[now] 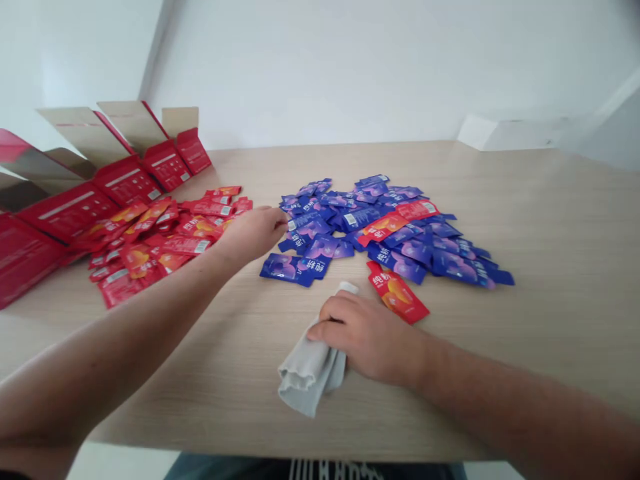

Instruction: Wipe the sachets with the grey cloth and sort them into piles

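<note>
My right hand (373,337) is closed round a folded pale grey cloth (305,367) near the front of the table. Past its knuckles lies one red sachet (399,293) with an orange fruit picture. My left hand (257,233) reaches to the left edge of a pile of blue-purple sachets (320,230); its fingers are curled, and whatever they hold, if anything, is hidden. Two red sachets lie on top of the blue ones, one of them a red sachet (383,228) with white lettering. Left of my left hand spreads a heap of red sachets (190,243).
Several open red cartons (123,179) stand in a row at the left, flaps raised, beside the red heap. The wooden table (560,267) meets a white wall (350,73) at the back. A white block-like object (505,133) sits at the back right.
</note>
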Available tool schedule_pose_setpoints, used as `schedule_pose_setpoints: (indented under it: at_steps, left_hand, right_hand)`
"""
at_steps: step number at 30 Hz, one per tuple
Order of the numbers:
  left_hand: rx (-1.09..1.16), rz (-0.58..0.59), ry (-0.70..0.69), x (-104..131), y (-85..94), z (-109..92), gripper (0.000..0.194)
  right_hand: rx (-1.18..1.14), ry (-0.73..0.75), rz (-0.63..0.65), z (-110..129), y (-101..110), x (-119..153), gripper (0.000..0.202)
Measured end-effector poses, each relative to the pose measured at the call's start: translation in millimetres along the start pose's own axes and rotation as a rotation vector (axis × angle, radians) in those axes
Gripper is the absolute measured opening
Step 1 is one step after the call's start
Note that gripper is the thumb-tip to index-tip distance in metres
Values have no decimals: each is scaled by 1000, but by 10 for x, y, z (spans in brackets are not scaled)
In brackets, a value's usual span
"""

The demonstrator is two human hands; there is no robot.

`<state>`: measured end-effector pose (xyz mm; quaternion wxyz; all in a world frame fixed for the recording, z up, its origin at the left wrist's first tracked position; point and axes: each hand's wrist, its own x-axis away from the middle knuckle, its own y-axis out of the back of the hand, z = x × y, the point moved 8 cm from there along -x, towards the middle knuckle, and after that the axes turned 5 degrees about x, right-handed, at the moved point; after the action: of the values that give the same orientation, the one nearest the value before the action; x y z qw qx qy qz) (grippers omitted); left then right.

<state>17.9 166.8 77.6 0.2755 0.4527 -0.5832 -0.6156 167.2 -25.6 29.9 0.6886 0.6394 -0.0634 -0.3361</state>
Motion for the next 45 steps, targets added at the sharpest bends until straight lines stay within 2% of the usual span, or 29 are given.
schedule_pose_setpoints:
  at_steps: [3, 5, 6, 9, 13, 16, 20, 23, 28, 31, 35, 39, 42, 45]
  left_hand:
    - [150, 45, -279, 39, -104, -854, 24]
    - [236, 126, -356, 76, -220, -1279, 22]
    - [270, 156, -353, 82, -278, -1430, 22]
    - [239, 218, -276, 52, -460, -1701, 25]
    - [208, 405, -203, -30, -732, -1869, 37]
    - [300, 565, -93, -79, -869, -1889, 45]
    - [481, 729, 73, -62, -977, -1880, 40]
    - [590, 762, 158, -25, -1030, -1893, 33]
    - [698, 736, 209, 40, -1049, -1864, 22]
    - [766, 684, 224, 68, -930, -1682, 16]
    - [918, 624, 266, 141, -683, -1264, 14]
    - [938, 752, 233, 344, -584, -959, 19]
    - [933, 844, 168, 497, -595, -864, 18]
    - [950, 863, 114, 579, -625, -802, 17]
  right_hand:
    - [32, 49, 24, 121, 1, -3, 22]
    - [46, 92, 45, 195, 5, -1, 22]
    - [53, 111, 54, 223, 8, 1, 22]
    - [84, 153, 67, 271, 23, 16, 21]
    - [110, 183, 59, 279, 34, 35, 19]
    - [106, 198, 49, 277, 44, 41, 18]
    - [106, 209, 35, 278, 67, 47, 17]
    - [112, 201, 33, 270, 79, 50, 17]
    - [104, 207, 48, 288, 84, 59, 15]
    - [110, 228, 42, 336, 90, 67, 16]
    - [105, 270, 33, 431, 85, 76, 16]
    - [74, 307, 28, 528, 105, 90, 18]
    - [-15, 298, 7, 582, 190, 104, 21]
    - [-165, 262, 14, 623, 306, 113, 24]
